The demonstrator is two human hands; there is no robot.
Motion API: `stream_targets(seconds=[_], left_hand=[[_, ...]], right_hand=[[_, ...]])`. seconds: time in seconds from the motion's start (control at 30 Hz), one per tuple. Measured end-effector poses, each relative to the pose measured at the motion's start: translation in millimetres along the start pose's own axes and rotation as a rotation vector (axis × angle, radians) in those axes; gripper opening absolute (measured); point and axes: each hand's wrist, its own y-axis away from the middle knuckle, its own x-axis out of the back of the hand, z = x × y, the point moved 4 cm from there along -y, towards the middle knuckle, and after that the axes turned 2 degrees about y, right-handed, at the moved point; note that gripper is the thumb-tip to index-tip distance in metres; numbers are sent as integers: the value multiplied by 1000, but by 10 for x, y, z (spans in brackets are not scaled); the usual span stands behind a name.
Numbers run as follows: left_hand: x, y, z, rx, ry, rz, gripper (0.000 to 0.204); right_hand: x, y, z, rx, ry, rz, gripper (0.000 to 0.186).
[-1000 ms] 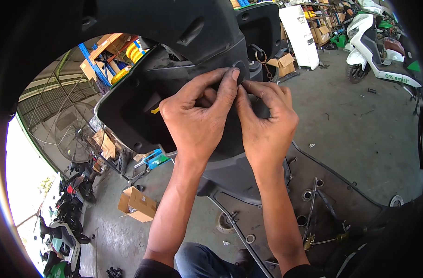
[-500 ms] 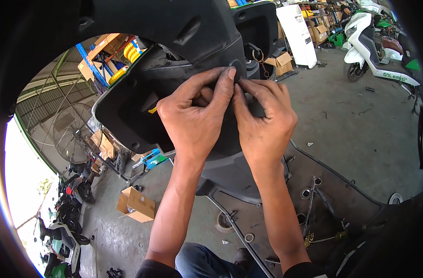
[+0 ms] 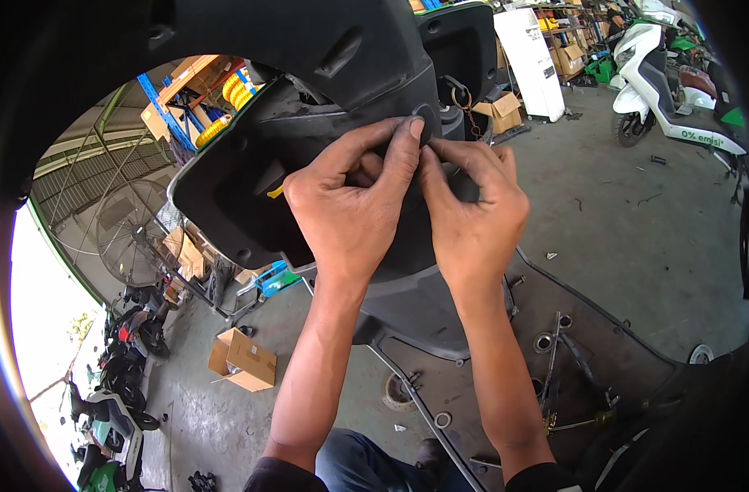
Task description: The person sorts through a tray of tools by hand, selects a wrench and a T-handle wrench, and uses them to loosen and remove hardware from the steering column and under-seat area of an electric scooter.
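Observation:
In front of me is the black plastic front panel (image 3: pixel 374 90) of a scooter, with an open storage recess (image 3: pixel 219 205) on its left side. Both hands meet before this panel, fingertips nearly touching. My left hand (image 3: pixel 350 197) is closed in a pinch, thumb up, beside a small round dark piece (image 3: pixel 424 111); whether it grips that piece is unclear. Close on its right, my right hand (image 3: pixel 477 213) pinches with thumb and forefinger. Whatever lies between the fingertips is too small and dark to name. A ring with a short chain (image 3: pixel 466 105) hangs just beyond the right hand.
Below lies the scooter's footboard (image 3: pixel 587 353) with loose metal parts and rings on it. An open cardboard box (image 3: pixel 243 361) and a large fan (image 3: pixel 137 234) stand to the left. Parked scooters line the left side; a white scooter (image 3: pixel 657 90) stands at far right.
The view has shifted slightly, so the scene sits a little further right. Both hands keep the same pinched pose at the same spot on the panel.

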Motion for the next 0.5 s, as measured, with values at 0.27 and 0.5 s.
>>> stream_targets(seconds=[0.27,0.5], left_hand=[[-8,0,9,-31,-4,5,15],[-9,18,18,-1,-2,27,15]], right_hand=[[25,11,46,-96,3,-1,15],[12,20,-54,-342,-73,-36,16]])
